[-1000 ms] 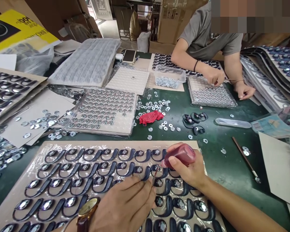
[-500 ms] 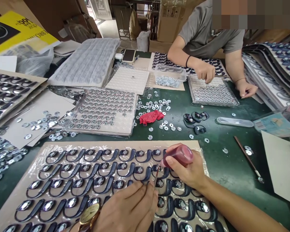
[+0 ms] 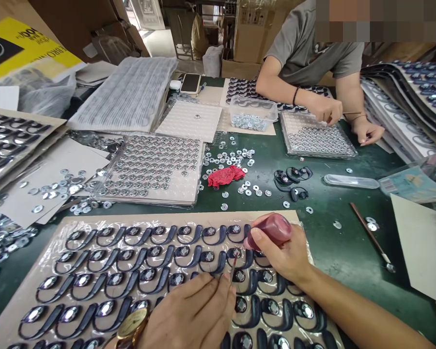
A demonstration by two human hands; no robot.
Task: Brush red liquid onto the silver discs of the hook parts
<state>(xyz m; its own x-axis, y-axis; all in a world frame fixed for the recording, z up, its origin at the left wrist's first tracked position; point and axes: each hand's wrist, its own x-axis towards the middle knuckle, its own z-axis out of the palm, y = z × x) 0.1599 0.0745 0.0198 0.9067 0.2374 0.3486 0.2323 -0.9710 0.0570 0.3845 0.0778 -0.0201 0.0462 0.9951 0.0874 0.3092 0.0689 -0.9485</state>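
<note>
My right hand [image 3: 287,254] is closed round a dark pink squeeze bottle [image 3: 276,229], tilted with its narrow end down to the left. That end is close above a dark blue loop-shaped piece with a silvery round centre [image 3: 235,253]. My left hand [image 3: 198,310], a gold watch [image 3: 132,324] on its wrist, pinches a thin pointed tool [image 3: 234,269]; its reddish tip is at the same round centre. Whether it is a pair of tweezers I cannot tell. Rows of such pieces lie on a film-covered card sheet [image 3: 105,220] under both hands, which hide some of them.
A crumpled red cloth [image 3: 225,176] lies among loose metal washers [image 3: 256,188]. Behind are a tray of round metal parts [image 3: 156,165] and a clear tub [image 3: 254,114]. Across the table a co-worker's hand [image 3: 327,110] is over another tray [image 3: 318,138]. A brown stick [image 3: 372,236] lies right.
My hands keep nearly the same pose, with the bottle and tool at the same piece. The co-worker's hand over the far tray has moved right, and a thin stick now shows in it.
</note>
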